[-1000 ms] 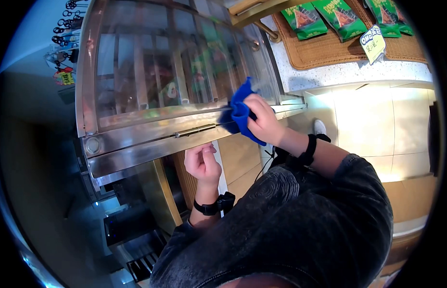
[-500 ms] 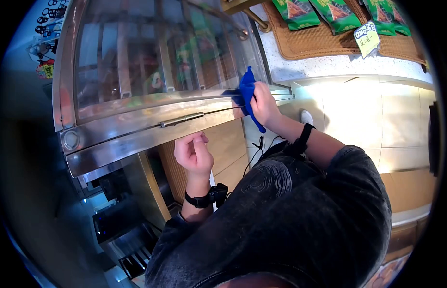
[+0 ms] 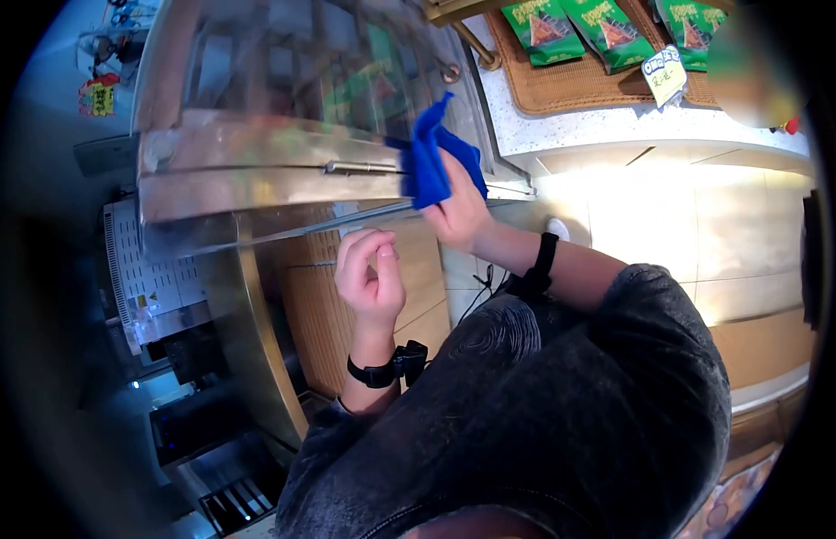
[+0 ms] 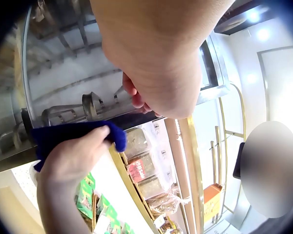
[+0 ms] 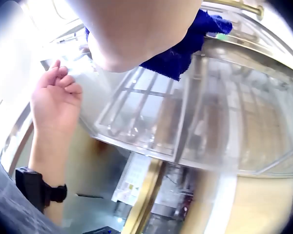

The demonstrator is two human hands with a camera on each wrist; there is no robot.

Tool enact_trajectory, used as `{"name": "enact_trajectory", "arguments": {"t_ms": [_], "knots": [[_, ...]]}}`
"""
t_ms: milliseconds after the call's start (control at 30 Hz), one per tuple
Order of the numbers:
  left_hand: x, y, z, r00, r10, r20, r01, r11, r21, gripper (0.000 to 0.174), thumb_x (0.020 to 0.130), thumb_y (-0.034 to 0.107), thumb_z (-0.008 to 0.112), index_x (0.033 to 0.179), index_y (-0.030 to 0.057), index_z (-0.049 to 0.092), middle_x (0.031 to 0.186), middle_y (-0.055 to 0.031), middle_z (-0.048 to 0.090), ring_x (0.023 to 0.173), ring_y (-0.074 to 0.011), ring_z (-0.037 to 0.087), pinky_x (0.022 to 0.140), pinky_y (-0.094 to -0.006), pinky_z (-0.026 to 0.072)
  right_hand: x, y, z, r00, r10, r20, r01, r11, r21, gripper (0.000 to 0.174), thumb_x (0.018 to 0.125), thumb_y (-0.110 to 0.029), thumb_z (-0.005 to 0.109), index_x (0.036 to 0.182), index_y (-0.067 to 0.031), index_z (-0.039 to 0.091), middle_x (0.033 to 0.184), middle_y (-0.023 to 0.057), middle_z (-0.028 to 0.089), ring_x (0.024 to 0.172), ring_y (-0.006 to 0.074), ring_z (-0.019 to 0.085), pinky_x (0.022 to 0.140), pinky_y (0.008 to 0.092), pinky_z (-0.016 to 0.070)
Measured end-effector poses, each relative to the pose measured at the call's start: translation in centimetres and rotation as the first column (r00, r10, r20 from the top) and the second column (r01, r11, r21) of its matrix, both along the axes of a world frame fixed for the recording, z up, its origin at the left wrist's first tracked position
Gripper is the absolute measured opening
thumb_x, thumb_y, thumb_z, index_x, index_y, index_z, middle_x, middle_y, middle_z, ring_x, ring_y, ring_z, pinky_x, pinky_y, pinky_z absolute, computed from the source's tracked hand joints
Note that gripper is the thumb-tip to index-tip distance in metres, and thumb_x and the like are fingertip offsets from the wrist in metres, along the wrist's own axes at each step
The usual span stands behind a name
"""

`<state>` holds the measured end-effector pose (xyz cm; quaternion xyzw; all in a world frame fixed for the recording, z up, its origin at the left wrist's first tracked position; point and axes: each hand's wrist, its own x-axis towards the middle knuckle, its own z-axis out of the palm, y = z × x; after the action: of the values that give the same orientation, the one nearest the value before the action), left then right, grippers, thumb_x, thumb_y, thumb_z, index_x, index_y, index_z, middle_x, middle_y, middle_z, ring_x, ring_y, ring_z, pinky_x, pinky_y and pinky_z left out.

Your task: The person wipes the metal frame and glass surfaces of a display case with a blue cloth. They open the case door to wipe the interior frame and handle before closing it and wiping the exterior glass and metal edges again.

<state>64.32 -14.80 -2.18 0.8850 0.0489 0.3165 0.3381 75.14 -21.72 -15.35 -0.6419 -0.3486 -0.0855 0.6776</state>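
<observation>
R hand (image 3: 458, 208) grips the blue cloth (image 3: 431, 157), fabric bunched up round the fingers; the cloth lies against the metal front edge (image 3: 265, 189) of the glass-topped case (image 3: 292, 81), just beside the slim metal bar (image 3: 362, 168) set along that edge. Exact finger grip is partly hidden by the folds. L hand (image 3: 371, 274) is held up near the same edge, palm side turned up, fingers loosely curled w/ nothing in them — hands apart, not touching each other.

Black strap w/ a small device (image 3: 409, 361) on the L wrist, another black strap (image 3: 544, 256) on the R. Person wears a dark, faded-look shirt (image 3: 526, 404).

Past the case, a pale speckled counter (image 3: 544, 135) w/ a brown woven mat (image 3: 526, 85); green packets (image 3: 548, 36) lie on it, plus a small sign (image 3: 665, 76) at the mat's front. Pale tiled floor (image 3: 651, 216) below. On the L side, a vented metal unit (image 3: 157, 260) and a ribbed wood panel (image 3: 314, 323) under the case — L wrist view also shows packaged goods (image 4: 141, 170) on a shelf & an orange box (image 4: 211, 200).
</observation>
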Motion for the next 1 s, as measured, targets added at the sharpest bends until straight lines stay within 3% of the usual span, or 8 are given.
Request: {"name": "enact_trajectory", "arguments": {"t_ms": [200, 400, 600, 700, 767, 800, 867, 1000], "knots": [[-2.6, -0.2, 0.1, 0.998, -0.047, 0.031, 0.046, 0.998, 0.033, 0.015, 0.088, -0.01, 0.049, 0.096, -0.0059, 0.061, 0.093, -0.012, 0.058, 0.068, -0.0127, 0.055, 0.061, -0.0223, 0.0453, -0.4, -3.2, 1.5, 0.959, 0.211, -0.189, -0.212, 0.977, 0.015, 0.05, 0.088, -0.014, 0.062, 0.132, 0.0029, 0.048, 0.14, 0.0238, 0.042, 0.127, 0.0381, 0.045, 0.107, 0.0401, 0.0367], [-2.9, -1.7, 0.4, 0.994, 0.033, 0.106, -0.034, 0.999, 0.003, 0.016, 0.088, -0.011, 0.049, 0.096, -0.0062, 0.061, 0.094, -0.0118, 0.058, 0.067, -0.0124, 0.054, 0.061, -0.0217, 0.0447, -0.5, -4.4, 6.8, 0.937, 0.32, 0.139, -0.291, 0.937, -0.193, 0.057, 0.076, -0.018, 0.069, 0.128, -0.0009, 0.053, 0.128, 0.0156, 0.056, 0.111, 0.0325, 0.058, 0.092, 0.0388, 0.0495], [-3.5, -4.7, 0.2, 0.96, 0.256, 0.117, -0.259, 0.966, 0.013, 0.015, 0.089, -0.01, 0.048, 0.098, -0.0048, 0.06, 0.092, -0.0099, 0.056, 0.068, -0.0119, 0.053, 0.061, -0.0218, 0.0441, 1.9, -2.1, 10.4, 0.876, 0.175, 0.45, -0.274, 0.948, 0.164, 0.044, 0.078, -0.018, 0.069, 0.116, 0.0019, 0.059, 0.117, 0.0195, 0.057, 0.102, 0.0361, 0.059, 0.087, 0.0407, 0.0486], [-2.9, -7.3, -0.9, 0.9, 0.421, 0.111, -0.42, 0.907, -0.038, 0.013, 0.091, -0.007, 0.049, 0.097, -0.0033, 0.059, 0.092, -0.0095, 0.055, 0.068, -0.0115, 0.052, 0.061, -0.0218, 0.0437, 2.3, -1.9, 7.2, 0.847, 0.331, 0.416, -0.389, 0.919, 0.062, 0.047, 0.076, -0.016, 0.069, 0.12, -0.0007, 0.06, 0.125, 0.0137, 0.057, 0.109, 0.0314, 0.06, 0.091, 0.0391, 0.0495], [-2.1, -10.2, -1.7, 0.884, 0.465, 0.051, -0.462, 0.885, -0.062, 0.013, 0.091, -0.007, 0.049, 0.097, -0.0032, 0.06, 0.092, -0.0098, 0.055, 0.068, -0.0116, 0.052, 0.06, -0.022, 0.0439, 1.8, -1.7, 3.1, 0.838, 0.268, 0.475, -0.34, 0.938, 0.071, 0.048, 0.078, -0.016, 0.067, 0.123, 0.0005, 0.057, 0.131, 0.0173, 0.054, 0.116, 0.0369, 0.055, 0.098, 0.0447, 0.045], [-1.5, -11.1, -1.8, 0.881, 0.473, 0.02, -0.47, 0.879, -0.086, 0.013, 0.091, -0.008, 0.049, 0.098, -0.0031, 0.06, 0.092, -0.0101, 0.056, 0.068, -0.0117, 0.052, 0.06, -0.0221, 0.044, 1.6, -1.7, 1.3, 0.844, 0.288, 0.453, -0.356, 0.931, 0.073, 0.048, 0.078, -0.016, 0.067, 0.123, 0.0005, 0.057, 0.131, 0.0173, 0.054, 0.116, 0.0369, 0.055, 0.098, 0.0447, 0.045], [-0.9, -13.1, -2.4, 0.87, 0.491, -0.041, -0.493, 0.868, -0.053, 0.013, 0.091, -0.007, 0.049, 0.098, -0.0031, 0.06, 0.093, -0.0109, 0.056, 0.068, -0.0119, 0.052, 0.06, -0.0225, 0.0444, 0.8, -1.9, -2.6, 0.954, 0.301, -0.003, -0.299, 0.944, -0.139, 0.052, 0.081, -0.018, 0.065, 0.127, 0.0046, 0.051, 0.136, 0.0249, 0.047, 0.124, 0.045, 0.045, 0.107, 0.0507, 0.0358], [0.3, -15.6, -2.7, 0.807, 0.584, -0.085, -0.59, 0.804, -0.077, 0.011, 0.09, -0.004, 0.051, 0.094, -0.0051, 0.061, 0.09, -0.0114, 0.058, 0.065, -0.0135, 0.053, 0.06, -0.0237, 0.0442, 1.6, -2.5, -7.7, 0.962, 0.271, -0.041, -0.274, 0.951, -0.142, 0.057, 0.088, -0.026, 0.058, 0.127, 0.0131, 0.042, 0.14, 0.0347, 0.037, 0.131, 0.053, 0.033, 0.112, 0.054, 0.0274]]}}
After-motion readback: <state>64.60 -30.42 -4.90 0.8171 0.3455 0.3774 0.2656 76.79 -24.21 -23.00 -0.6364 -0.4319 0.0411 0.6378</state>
